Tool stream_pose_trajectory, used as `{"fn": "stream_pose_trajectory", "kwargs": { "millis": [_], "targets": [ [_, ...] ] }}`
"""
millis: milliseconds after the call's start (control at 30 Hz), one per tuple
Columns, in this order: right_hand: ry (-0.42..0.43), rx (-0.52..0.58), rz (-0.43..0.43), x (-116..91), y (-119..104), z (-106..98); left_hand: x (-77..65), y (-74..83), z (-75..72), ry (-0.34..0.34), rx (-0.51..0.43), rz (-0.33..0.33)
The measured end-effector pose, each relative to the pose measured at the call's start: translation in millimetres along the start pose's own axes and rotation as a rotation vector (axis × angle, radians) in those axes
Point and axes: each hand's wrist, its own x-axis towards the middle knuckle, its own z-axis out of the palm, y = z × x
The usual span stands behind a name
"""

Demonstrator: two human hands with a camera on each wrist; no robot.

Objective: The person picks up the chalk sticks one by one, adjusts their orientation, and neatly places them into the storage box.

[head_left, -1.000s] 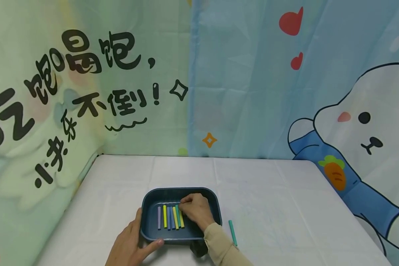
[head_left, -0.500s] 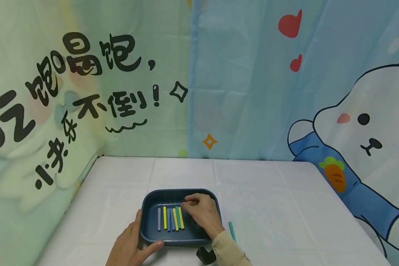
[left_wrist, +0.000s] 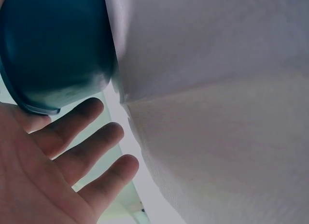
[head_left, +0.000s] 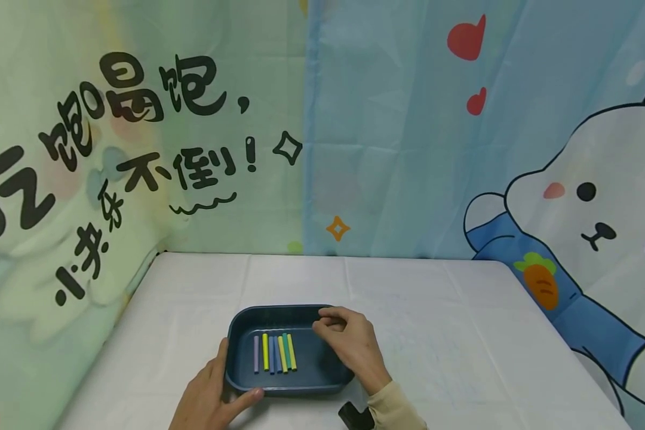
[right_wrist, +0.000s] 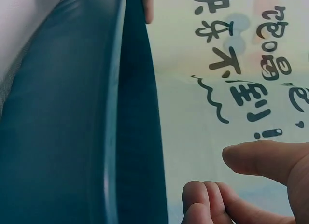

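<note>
A dark blue rectangular tray [head_left: 322, 382] sits on the white table. Several thin coloured sticks that look like chalk [head_left: 276, 353], in purple, yellow, blue and green, lie side by side in its left half. My left hand [head_left: 206, 388] braces the tray's near left corner, thumb along the front and index finger at the left side; in the left wrist view its other fingers [left_wrist: 89, 159] are extended and apart from the tray. Above the tray's right end hovers my right hand [head_left: 355, 343], fingers loosely bent. Nothing shows between its thumb and fingers in the right wrist view.
White cloth covers the table [head_left: 462, 334]. Printed curtains [head_left: 387, 131] hang behind it and along the left side. A black device [head_left: 356, 415] is at the right wrist.
My right hand has withdrawn from the row of sticks toward the tray's right rim. The green stick on the table to the right is now out of sight. My left hand has stayed put.
</note>
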Motion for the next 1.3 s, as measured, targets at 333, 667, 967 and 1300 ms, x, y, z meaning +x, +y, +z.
{"fn": "stream_pose_trajectory", "kwargs": {
  "millis": [333,667,967,1300],
  "targets": [
    [0.071,0.006,0.069,-5.2,3.5,-21.2,1.6,0.1,1.5,0.003,0.006,-0.016],
    [0.137,-0.073,0.078,-9.6,18.8,-48.1,0.5,0.4,0.7,-0.017,0.0,-0.034],
    [0.142,-0.13,0.156,-14.4,36.7,-64.2,-0.6,0.6,-0.3,-0.022,-0.007,-0.038],
    [0.131,-0.176,0.226,-18.9,56.5,-68.1,-1.7,1.2,-0.2,-0.018,-0.005,-0.044]
  ]
}}
